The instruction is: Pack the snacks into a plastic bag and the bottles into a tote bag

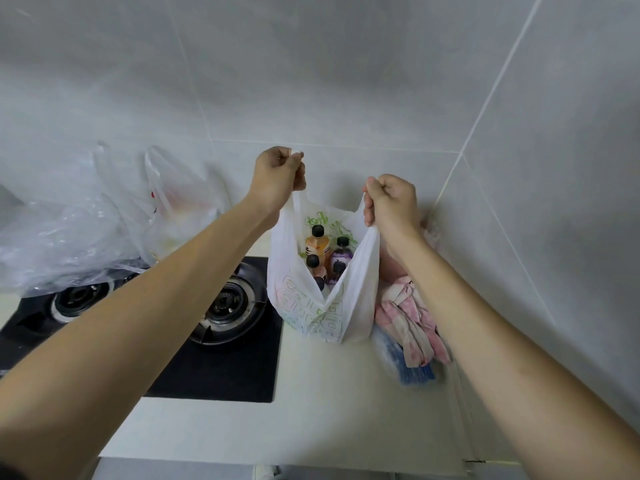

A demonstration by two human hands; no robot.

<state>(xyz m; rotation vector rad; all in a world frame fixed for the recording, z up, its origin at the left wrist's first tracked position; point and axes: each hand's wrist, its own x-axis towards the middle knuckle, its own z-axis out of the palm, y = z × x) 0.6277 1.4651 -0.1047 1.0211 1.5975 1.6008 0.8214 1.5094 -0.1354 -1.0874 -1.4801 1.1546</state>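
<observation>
A white tote bag (356, 306) with green print stands on the counter, its mouth held apart. My left hand (278, 178) grips its left handle and my right hand (389, 202) grips its right handle, both raised above the bag. Inside stand several black-capped bottles, among them an orange one (317, 245) and a purple one (341, 255). A clear plastic bag (180, 202) holding pale snack packs leans against the wall at the back left.
A black gas hob (225, 362) with two burners lies left of the tote. Crumpled clear plastic (59, 244) covers the left burner area. A pink and white cloth (412, 320) on a blue item lies to the tote's right, by the tiled corner.
</observation>
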